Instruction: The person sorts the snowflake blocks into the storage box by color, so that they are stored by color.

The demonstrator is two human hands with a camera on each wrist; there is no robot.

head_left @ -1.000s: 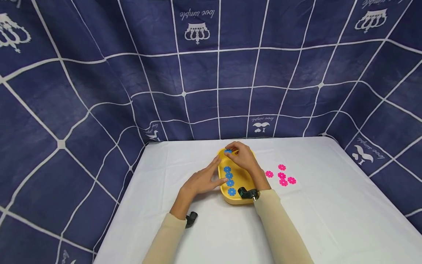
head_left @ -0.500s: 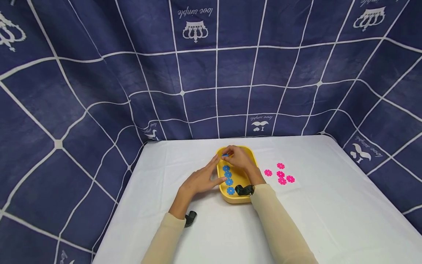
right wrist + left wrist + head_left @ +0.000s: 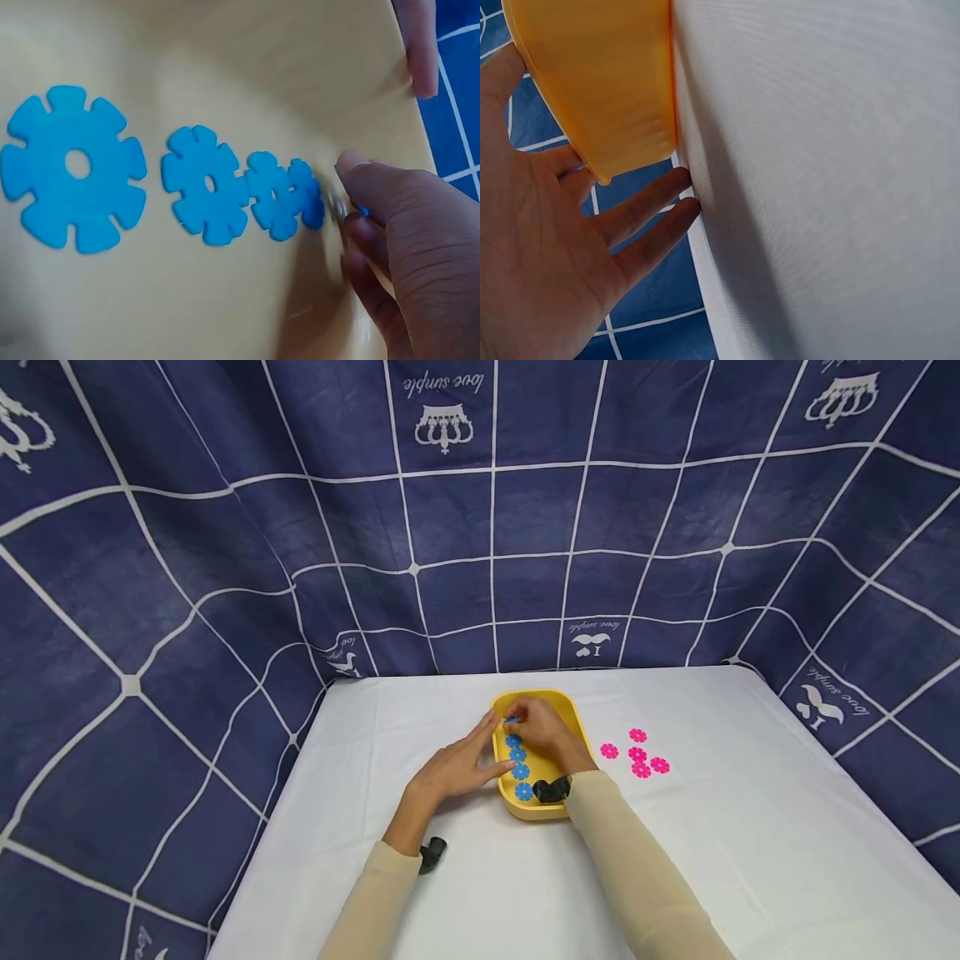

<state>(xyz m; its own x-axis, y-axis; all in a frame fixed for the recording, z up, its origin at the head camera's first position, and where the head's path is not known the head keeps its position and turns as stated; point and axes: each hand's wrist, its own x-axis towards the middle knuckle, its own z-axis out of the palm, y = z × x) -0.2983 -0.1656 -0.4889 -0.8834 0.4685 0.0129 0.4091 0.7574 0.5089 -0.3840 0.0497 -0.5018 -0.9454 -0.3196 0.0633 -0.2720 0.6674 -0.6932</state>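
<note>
A yellow tray (image 3: 542, 814) stands on the white-covered table. My right hand (image 3: 546, 727) is inside its far left part, pinching a blue notched disc (image 3: 512, 721) between thumb and fingers; in the right wrist view my fingers hide most of that disc. Several more blue notched discs (image 3: 79, 166) lie in a row along the tray's left side, running from the near end towards the pinched one. My left hand (image 3: 456, 768) is spread at the tray's left wall, its fingers fairly straight; in the left wrist view the thumb and some fingertips meet the wall (image 3: 600, 82).
Several pink notched discs (image 3: 637, 754) lie loose on the table to the right of the tray. A dark blue curtain (image 3: 525, 518) with white lines surrounds the table at the back and sides.
My right hand has come down from the tray's far rim, nearer to the row, with the blue disc still pinched. My left hand has stayed at the left wall.
</note>
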